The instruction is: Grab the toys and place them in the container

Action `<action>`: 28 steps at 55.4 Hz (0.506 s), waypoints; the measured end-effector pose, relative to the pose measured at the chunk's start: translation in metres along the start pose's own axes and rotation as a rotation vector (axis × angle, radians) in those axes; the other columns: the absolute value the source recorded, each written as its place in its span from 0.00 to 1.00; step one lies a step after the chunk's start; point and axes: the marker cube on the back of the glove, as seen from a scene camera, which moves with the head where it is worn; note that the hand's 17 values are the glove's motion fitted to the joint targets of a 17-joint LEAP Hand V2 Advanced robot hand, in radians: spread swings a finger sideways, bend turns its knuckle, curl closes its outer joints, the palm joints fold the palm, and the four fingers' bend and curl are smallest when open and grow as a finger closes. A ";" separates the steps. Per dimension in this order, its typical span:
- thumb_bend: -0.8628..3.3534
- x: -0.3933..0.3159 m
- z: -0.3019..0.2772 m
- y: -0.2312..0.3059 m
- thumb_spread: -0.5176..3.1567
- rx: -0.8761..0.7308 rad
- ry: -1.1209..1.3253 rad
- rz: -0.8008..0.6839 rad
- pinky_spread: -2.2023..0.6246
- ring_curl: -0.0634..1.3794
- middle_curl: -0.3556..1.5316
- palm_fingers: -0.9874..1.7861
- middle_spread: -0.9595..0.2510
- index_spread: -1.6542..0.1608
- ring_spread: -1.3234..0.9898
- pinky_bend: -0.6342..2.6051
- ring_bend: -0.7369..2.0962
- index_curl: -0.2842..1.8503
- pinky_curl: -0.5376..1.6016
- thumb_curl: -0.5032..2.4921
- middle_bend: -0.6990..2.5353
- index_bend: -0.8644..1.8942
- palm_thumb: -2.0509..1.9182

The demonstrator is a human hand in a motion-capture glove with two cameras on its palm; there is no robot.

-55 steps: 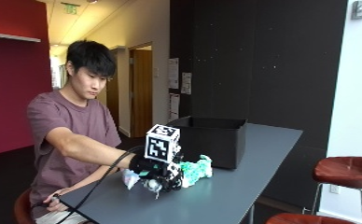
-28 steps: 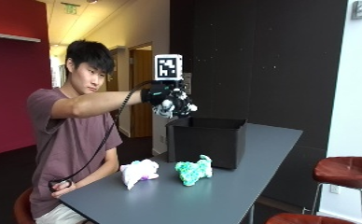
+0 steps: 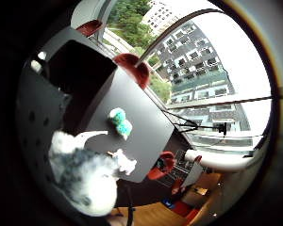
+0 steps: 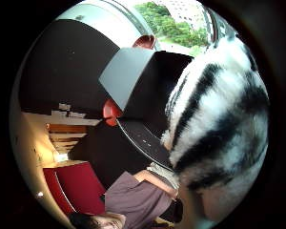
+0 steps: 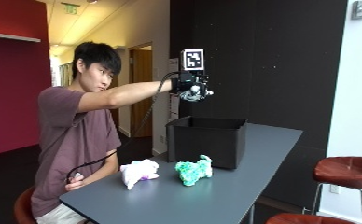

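Now my right hand [image 5: 190,88] hangs high above the open black container [image 5: 207,140], fingers clenched around a striped plush toy [image 4: 219,133] so it can drop inside. Far below them, the white toy [image 5: 137,171] and green toy [image 5: 193,170] wait on the desk [image 5: 231,196].

I see an office lounge: grey high table [image 5: 231,186], red bar stools [image 5: 345,170], exit sign [image 5: 69,8], city windows [image 3: 203,70].
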 end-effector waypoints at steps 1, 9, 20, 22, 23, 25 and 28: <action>0.22 -0.010 0.002 -0.007 0.14 0.000 -0.001 0.028 0.64 0.52 0.64 0.69 0.57 0.70 0.39 0.49 0.73 0.49 0.50 0.50 0.56 0.56 0.69; 0.21 -0.057 0.023 -0.032 0.14 -0.003 0.001 -0.101 0.64 0.52 0.65 0.68 0.57 0.70 0.40 0.49 0.74 0.52 0.50 0.50 0.56 0.54 0.69; 0.20 -0.096 0.073 -0.049 0.19 -0.271 0.084 -0.103 0.64 0.53 0.64 0.57 0.55 0.71 0.40 0.55 0.75 0.55 0.52 0.51 0.53 0.44 0.68; 0.18 -0.099 0.080 -0.050 0.26 -0.328 0.100 -0.091 0.65 0.54 0.62 0.40 0.56 0.75 0.40 0.55 0.75 0.54 0.54 0.49 0.48 0.37 0.63; 0.18 -0.099 0.082 -0.050 0.28 -0.343 0.111 -0.083 0.66 0.54 0.60 0.31 0.57 0.76 0.41 0.56 0.73 0.53 0.54 0.48 0.44 0.35 0.62; 0.21 -0.100 0.085 -0.051 0.29 -0.349 0.132 -0.070 0.66 0.55 0.61 0.51 0.55 0.75 0.41 0.57 0.77 0.53 0.53 0.48 0.47 0.39 0.63; 0.18 -0.101 0.089 -0.051 0.34 -0.343 0.154 -0.053 0.72 0.45 0.53 0.14 0.70 0.80 0.48 0.58 0.58 0.43 0.52 0.44 0.33 0.31 0.56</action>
